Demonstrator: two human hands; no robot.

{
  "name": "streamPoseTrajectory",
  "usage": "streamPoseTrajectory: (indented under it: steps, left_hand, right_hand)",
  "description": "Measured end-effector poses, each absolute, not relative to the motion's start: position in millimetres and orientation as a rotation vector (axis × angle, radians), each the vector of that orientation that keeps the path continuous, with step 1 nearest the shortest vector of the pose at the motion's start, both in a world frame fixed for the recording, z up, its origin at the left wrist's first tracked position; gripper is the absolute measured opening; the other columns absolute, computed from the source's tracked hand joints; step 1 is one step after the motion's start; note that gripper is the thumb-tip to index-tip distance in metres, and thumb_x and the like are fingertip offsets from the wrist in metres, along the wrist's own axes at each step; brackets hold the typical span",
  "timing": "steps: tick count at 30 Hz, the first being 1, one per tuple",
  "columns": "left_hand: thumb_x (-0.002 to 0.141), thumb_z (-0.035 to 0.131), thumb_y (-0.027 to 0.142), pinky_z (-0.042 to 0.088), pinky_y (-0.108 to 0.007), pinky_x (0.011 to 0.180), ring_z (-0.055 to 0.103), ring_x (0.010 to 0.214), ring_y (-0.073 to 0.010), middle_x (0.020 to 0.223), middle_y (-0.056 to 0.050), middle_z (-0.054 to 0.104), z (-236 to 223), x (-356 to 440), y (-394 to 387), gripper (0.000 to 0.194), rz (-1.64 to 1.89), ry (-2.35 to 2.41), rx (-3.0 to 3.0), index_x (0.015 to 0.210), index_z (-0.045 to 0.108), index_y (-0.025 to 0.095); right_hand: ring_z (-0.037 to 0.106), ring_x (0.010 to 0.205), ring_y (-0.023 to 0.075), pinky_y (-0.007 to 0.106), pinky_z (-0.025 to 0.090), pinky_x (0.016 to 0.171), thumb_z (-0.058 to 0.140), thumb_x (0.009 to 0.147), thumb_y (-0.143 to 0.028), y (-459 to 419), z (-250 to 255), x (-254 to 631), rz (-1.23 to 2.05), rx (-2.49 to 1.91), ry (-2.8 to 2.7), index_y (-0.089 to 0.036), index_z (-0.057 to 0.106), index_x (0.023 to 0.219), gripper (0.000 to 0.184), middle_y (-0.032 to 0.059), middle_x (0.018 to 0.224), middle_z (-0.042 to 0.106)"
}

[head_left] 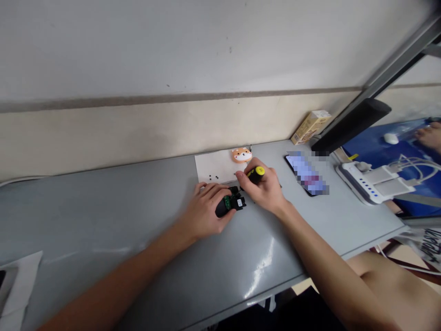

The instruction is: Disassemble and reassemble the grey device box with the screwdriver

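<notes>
My left hand [211, 209] is wrapped round an opened black computer mouse [223, 208], whose green circuit board and dark inner parts show at its right end. In my right hand [263, 186] is a screwdriver [255, 174] with a black and yellow handle, its butt end facing up. The tool slants down towards the exposed end of the mouse; I cannot tell whether its tip touches. Just behind the hands lies a sheet of white paper [215, 163] with several tiny dark screws [211, 178] on it.
An orange and white animal-faced case [241, 155] sits on the paper's far right. To the right are a phone [306, 174], a white power strip [372, 184] with plugs and cables, a yellow carton [311, 127] and a black cylinder [351, 124]. White paper [25, 280] lies far left.
</notes>
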State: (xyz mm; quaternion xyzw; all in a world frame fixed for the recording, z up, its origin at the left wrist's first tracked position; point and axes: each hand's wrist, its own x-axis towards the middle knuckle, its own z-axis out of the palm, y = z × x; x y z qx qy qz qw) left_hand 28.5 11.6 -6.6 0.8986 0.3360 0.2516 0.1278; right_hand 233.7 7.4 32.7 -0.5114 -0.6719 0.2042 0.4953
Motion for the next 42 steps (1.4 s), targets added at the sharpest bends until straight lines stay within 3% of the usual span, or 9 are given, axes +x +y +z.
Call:
streamPoseTrajectory:
  steps: [12, 18, 23, 27, 30, 33, 36, 39, 42]
  left_hand:
    - [0.093, 0.065, 0.032, 0.037, -0.050, 0.109, 0.065, 0.118, -0.0272, 0.128, -0.006, 0.072, -8, 28, 10, 0.019, 0.752, 0.948, 2.636, 0.110, 0.066, 0.024]
    - [0.093, 0.064, 0.031, 0.036, -0.050, 0.110, 0.066, 0.117, -0.0272, 0.129, -0.007, 0.071, -7, 28, 10, 0.021, 0.748, 0.943, 2.628, 0.112, 0.064, 0.024]
    - [0.091, 0.065, 0.032, 0.037, -0.050, 0.109, 0.065, 0.118, -0.0289, 0.126, -0.008, 0.072, -9, 29, 9, 0.019, 0.759, 0.960, 2.613, 0.108, 0.064, 0.023]
    - [0.092, 0.064, 0.032, 0.038, -0.049, 0.109, 0.065, 0.118, -0.0276, 0.128, -0.007, 0.071, -6, 29, 9, 0.024, 0.742, 0.953, 2.623, 0.114, 0.065, 0.023]
    - [0.093, 0.063, 0.031, 0.038, -0.049, 0.109, 0.065, 0.118, -0.0271, 0.129, -0.007, 0.071, -4, 29, 9, 0.022, 0.721, 0.943, 2.632, 0.113, 0.066, 0.023]
    - [0.094, 0.062, 0.032, 0.038, -0.049, 0.109, 0.065, 0.118, -0.0271, 0.129, -0.007, 0.070, -5, 29, 10, 0.021, 0.718, 0.946, 2.633, 0.112, 0.067, 0.023]
    - [0.093, 0.063, 0.031, 0.039, -0.049, 0.107, 0.065, 0.117, -0.0274, 0.130, -0.008, 0.070, -6, 29, 9, 0.020, 0.731, 0.943, 2.634, 0.111, 0.068, 0.023]
    - [0.093, 0.062, 0.031, 0.039, -0.049, 0.108, 0.065, 0.118, -0.0279, 0.131, -0.008, 0.070, -5, 29, 9, 0.022, 0.709, 0.944, 2.633, 0.113, 0.068, 0.024]
    - [0.095, 0.061, 0.032, 0.038, -0.050, 0.109, 0.065, 0.119, -0.0278, 0.132, -0.008, 0.070, -5, 29, 9, 0.024, 0.693, 0.947, 2.631, 0.117, 0.067, 0.024]
  right_hand:
    - [0.035, 0.056, 0.0095, 0.027, 0.033, 0.056, 0.063, 0.096, -0.043, 22, 35, 217, 0.524, -1.251, -1.589, -0.022, 0.045, 0.075, 0.035, -0.0066, 0.061, 0.041]
    - [0.047, 0.066, 0.0120, 0.029, 0.042, 0.065, 0.061, 0.099, -0.042, 24, 29, 214, 0.691, -1.042, -1.446, -0.022, 0.048, 0.075, 0.034, -0.0026, 0.071, 0.049]
    - [0.063, 0.073, 0.0137, 0.033, 0.052, 0.071, 0.060, 0.100, -0.042, 26, 29, 210, 1.072, -0.735, -1.314, -0.026, 0.055, 0.107, 0.018, -0.0003, 0.087, 0.063]
    - [0.044, 0.051, 0.0093, 0.027, 0.038, 0.052, 0.067, 0.095, -0.050, 26, 22, 210, 1.181, -0.732, -1.202, -0.027, 0.052, 0.098, 0.028, -0.0071, 0.067, 0.049]
    - [0.031, 0.049, 0.0104, 0.028, 0.034, 0.050, 0.052, 0.096, -0.068, 26, 23, 212, 1.230, -0.706, -1.112, -0.027, 0.052, 0.097, 0.041, -0.0075, 0.063, 0.035]
    - [0.044, 0.059, 0.0146, 0.033, 0.046, 0.062, 0.040, 0.099, -0.068, 24, 30, 215, 1.269, -0.740, -1.073, -0.027, 0.052, 0.099, 0.043, -0.0025, 0.071, 0.042]
    - [0.057, 0.074, 0.0169, 0.036, 0.052, 0.072, 0.061, 0.092, -0.061, 22, 34, 220, 1.271, -0.770, -1.082, -0.028, 0.045, 0.098, 0.037, 0.0019, 0.092, 0.055]
    - [0.049, 0.061, 0.0138, 0.031, 0.046, 0.061, 0.068, 0.089, -0.058, 21, 34, 222, 1.289, -0.763, -1.119, -0.030, 0.039, 0.099, 0.041, -0.0035, 0.080, 0.049]
    - [0.035, 0.054, 0.0127, 0.028, 0.037, 0.054, 0.061, 0.093, -0.063, 21, 35, 222, 1.257, -0.776, -1.166, -0.032, 0.040, 0.102, 0.038, -0.0066, 0.070, 0.036]
